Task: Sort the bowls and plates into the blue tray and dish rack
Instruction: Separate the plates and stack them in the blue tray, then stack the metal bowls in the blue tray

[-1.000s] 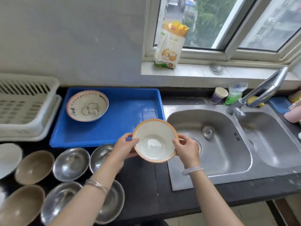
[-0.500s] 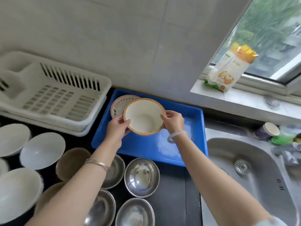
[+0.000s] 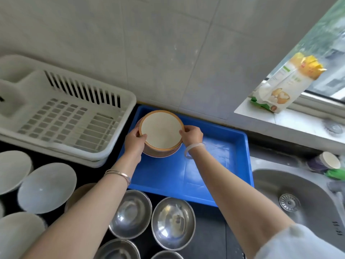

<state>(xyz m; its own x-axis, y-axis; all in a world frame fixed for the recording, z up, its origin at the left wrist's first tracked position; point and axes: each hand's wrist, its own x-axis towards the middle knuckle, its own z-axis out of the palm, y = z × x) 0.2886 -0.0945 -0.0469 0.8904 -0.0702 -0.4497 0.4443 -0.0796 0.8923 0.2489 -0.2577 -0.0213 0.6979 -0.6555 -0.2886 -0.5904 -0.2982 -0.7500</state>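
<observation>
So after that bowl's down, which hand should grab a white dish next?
Probably the left hand. Both hands grip the orange-rimmed bowl over the blue tray, but the white dishes sit at the left, beside the left arm; the right hand would have to cross over.

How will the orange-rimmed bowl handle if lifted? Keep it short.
Probably stiff and breakable: the orange-rimmed bowl looks like glazed ceramic, so it may chip against the pink-rimmed bowl beneath it. Likely slick: its smooth surface offers little grip, perhaps why the left hand and right hand both hold its rim. Nested upright, it seems unlikely to tip.
</observation>
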